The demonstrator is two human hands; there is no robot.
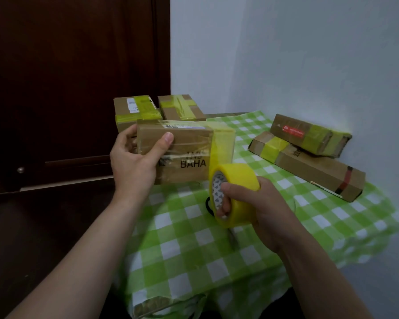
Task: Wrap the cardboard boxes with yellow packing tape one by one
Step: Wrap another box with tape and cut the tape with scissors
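Observation:
My left hand [134, 157] grips the left end of a brown cardboard box [189, 164] printed "BAHA", held up above the table with the thumb across its front face. A strip of yellow tape [221, 148] runs around the box's right end down to the yellow tape roll [237, 194]. My right hand [260, 210] holds that roll just below and to the right of the box, fingers hooked through the core.
A green-and-white checked tablecloth [194, 245] covers the table. Two taped boxes [136, 109] [182, 107] stand at the back left, two long taped boxes [309, 134] [309, 166] lie at the right by the white wall. A dark wooden door is at left.

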